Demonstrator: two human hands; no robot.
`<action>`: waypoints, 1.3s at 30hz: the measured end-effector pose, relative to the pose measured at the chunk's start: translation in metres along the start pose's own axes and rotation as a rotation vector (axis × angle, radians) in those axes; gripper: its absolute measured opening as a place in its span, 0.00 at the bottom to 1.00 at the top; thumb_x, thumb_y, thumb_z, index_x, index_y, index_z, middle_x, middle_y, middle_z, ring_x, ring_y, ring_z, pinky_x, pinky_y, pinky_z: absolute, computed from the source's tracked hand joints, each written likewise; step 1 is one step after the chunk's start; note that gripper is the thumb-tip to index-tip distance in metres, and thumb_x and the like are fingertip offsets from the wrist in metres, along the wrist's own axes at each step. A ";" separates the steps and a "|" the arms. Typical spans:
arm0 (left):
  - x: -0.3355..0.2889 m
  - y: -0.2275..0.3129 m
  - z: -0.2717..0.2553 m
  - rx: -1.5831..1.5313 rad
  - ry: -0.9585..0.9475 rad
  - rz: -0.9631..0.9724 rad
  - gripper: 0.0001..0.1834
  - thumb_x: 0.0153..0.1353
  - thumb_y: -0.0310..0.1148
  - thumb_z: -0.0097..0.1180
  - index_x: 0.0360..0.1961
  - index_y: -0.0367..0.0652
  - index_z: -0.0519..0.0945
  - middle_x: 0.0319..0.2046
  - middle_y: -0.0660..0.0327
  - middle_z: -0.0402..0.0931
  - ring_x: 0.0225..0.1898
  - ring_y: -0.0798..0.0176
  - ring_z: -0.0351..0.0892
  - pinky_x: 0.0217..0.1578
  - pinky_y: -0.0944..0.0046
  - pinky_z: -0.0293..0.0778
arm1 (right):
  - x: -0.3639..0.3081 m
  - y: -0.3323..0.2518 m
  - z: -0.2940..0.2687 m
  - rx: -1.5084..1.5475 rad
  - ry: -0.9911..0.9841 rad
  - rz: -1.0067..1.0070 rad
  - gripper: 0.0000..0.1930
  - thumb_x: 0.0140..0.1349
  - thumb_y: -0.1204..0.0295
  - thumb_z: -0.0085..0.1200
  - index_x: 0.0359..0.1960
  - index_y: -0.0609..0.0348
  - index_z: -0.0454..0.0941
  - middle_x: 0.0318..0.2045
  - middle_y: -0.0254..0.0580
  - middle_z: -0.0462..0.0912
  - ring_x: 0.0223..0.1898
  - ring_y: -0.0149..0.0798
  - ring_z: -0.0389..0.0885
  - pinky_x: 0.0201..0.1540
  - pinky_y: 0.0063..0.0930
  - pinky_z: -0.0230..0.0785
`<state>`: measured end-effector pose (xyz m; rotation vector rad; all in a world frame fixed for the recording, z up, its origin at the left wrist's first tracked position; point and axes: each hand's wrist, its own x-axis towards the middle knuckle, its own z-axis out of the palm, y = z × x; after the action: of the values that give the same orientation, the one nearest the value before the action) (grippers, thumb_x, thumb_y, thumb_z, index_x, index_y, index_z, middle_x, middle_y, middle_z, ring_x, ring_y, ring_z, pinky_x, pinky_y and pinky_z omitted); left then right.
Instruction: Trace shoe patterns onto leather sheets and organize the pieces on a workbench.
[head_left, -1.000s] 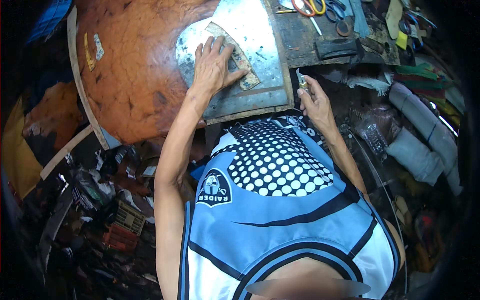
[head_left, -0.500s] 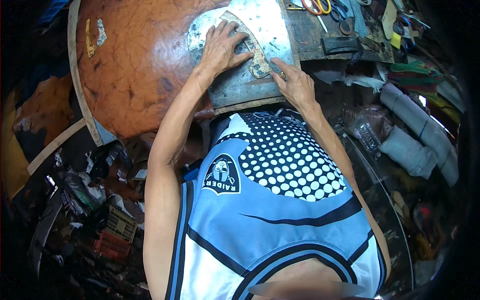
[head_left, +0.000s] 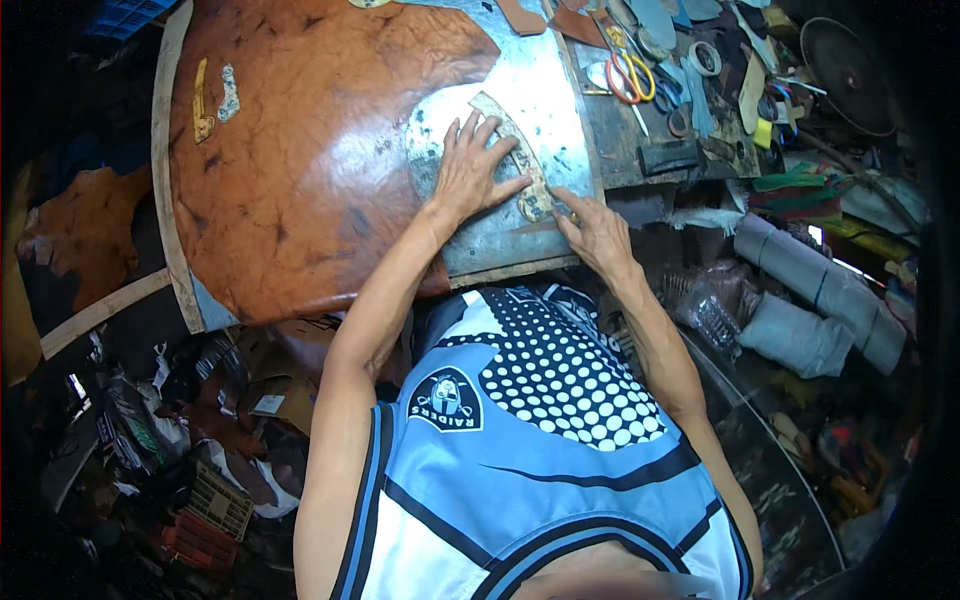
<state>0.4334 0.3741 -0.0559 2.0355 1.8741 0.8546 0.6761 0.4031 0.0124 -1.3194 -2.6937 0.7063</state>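
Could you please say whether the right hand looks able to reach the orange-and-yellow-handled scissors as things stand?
Probably yes: nothing tall seems to stand between the right hand and the scissors on the dark board, though it holds a small tool.

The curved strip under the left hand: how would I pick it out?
Find the big brown leather sheet, then the shiny metal plate at its right. There, under the left hand, lies a pale, stained, curved strip. Unlike the yellow piece and whitish piece on the leather, it has a hand on it.
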 end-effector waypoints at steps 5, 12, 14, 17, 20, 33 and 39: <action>-0.008 -0.003 -0.007 -0.025 0.020 0.011 0.33 0.51 0.58 0.68 0.53 0.48 0.82 0.61 0.47 0.67 0.70 0.35 0.56 0.69 0.32 0.49 | -0.003 -0.010 -0.001 0.017 -0.038 0.029 0.20 0.64 0.62 0.57 0.58 0.41 0.78 0.32 0.48 0.83 0.33 0.54 0.84 0.36 0.47 0.78; 0.000 0.003 -0.014 0.032 -0.017 -0.050 0.34 0.51 0.59 0.68 0.53 0.47 0.82 0.62 0.46 0.67 0.70 0.36 0.56 0.69 0.32 0.49 | 0.008 -0.005 -0.008 0.010 -0.070 -0.030 0.22 0.65 0.62 0.57 0.60 0.45 0.76 0.34 0.48 0.84 0.31 0.52 0.85 0.34 0.44 0.78; 0.012 0.012 -0.010 0.079 -0.056 -0.063 0.34 0.50 0.59 0.68 0.52 0.47 0.82 0.61 0.47 0.67 0.70 0.37 0.56 0.69 0.32 0.49 | 0.019 0.008 -0.021 0.234 -0.077 0.022 0.22 0.65 0.62 0.57 0.61 0.50 0.75 0.36 0.50 0.85 0.32 0.51 0.85 0.34 0.43 0.77; 0.032 0.027 -0.004 0.138 -0.156 -0.114 0.38 0.49 0.60 0.69 0.54 0.44 0.80 0.62 0.47 0.68 0.70 0.38 0.57 0.68 0.32 0.50 | 0.045 0.029 -0.042 0.554 -0.414 0.548 0.25 0.66 0.63 0.54 0.61 0.65 0.72 0.44 0.60 0.84 0.41 0.53 0.86 0.42 0.43 0.76; 0.046 0.037 -0.004 0.268 -0.240 -0.225 0.49 0.45 0.62 0.70 0.60 0.34 0.74 0.64 0.45 0.67 0.70 0.38 0.57 0.67 0.33 0.52 | 0.091 0.037 -0.042 0.386 -0.138 0.106 0.25 0.67 0.64 0.53 0.62 0.66 0.71 0.47 0.65 0.82 0.49 0.59 0.83 0.50 0.47 0.74; 0.070 0.037 0.009 0.403 -0.378 -0.397 0.61 0.39 0.60 0.74 0.67 0.29 0.64 0.67 0.43 0.61 0.70 0.36 0.55 0.65 0.38 0.58 | 0.196 0.038 -0.011 0.294 -0.131 -0.208 0.24 0.66 0.66 0.55 0.63 0.58 0.74 0.53 0.58 0.81 0.56 0.58 0.79 0.59 0.44 0.71; 0.065 0.038 0.002 0.354 -0.460 -0.454 0.64 0.39 0.63 0.73 0.70 0.29 0.61 0.72 0.42 0.55 0.74 0.32 0.48 0.69 0.34 0.52 | 0.186 0.023 -0.006 0.177 -0.120 -0.256 0.20 0.69 0.66 0.50 0.62 0.49 0.75 0.46 0.60 0.80 0.50 0.60 0.81 0.53 0.51 0.75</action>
<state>0.4663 0.4324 -0.0206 1.6615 2.1687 -0.0612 0.5767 0.5589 -0.0185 -0.9001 -2.7435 0.9921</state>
